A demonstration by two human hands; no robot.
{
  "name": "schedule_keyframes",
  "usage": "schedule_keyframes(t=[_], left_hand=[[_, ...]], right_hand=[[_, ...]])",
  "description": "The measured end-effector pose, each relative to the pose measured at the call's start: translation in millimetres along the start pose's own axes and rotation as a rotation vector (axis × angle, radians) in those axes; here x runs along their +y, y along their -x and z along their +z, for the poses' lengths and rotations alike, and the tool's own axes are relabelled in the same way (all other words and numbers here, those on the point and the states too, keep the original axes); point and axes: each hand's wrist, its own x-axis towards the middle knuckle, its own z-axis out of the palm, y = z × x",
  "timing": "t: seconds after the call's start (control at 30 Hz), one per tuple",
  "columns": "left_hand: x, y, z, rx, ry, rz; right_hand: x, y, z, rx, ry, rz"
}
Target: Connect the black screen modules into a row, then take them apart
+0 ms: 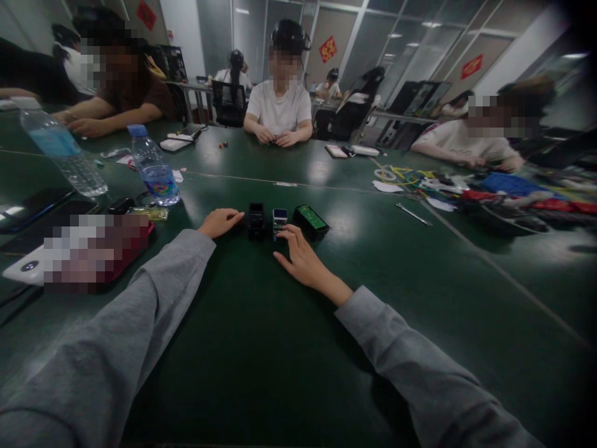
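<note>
My left hand rests on the green table just left of a small black case, its fingers stretched toward it; I cannot tell whether they touch. My right hand is open, thumb and fingers apart, with the fingertips at the lower edge of a small circuit board with a screen. The fingertips hide part of that board. Right of it sits a black box with a green face, tilted on the table. The three items stand in a row, slightly apart.
Bottles and a phone are on the left of the table. A wrench lies to the right, before a heap of cables and cloth. A person in a white shirt sits opposite; others sit left and right.
</note>
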Motion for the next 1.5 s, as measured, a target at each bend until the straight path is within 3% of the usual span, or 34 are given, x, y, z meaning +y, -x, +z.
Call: schedule_keyframes(t=[1.5], left_hand=[[-3.4, 0.2, 4.0, 0.041, 0.022, 0.001]], right_hand=[[-4.6, -1.4, -4.8, -0.026, -0.051, 0.011]])
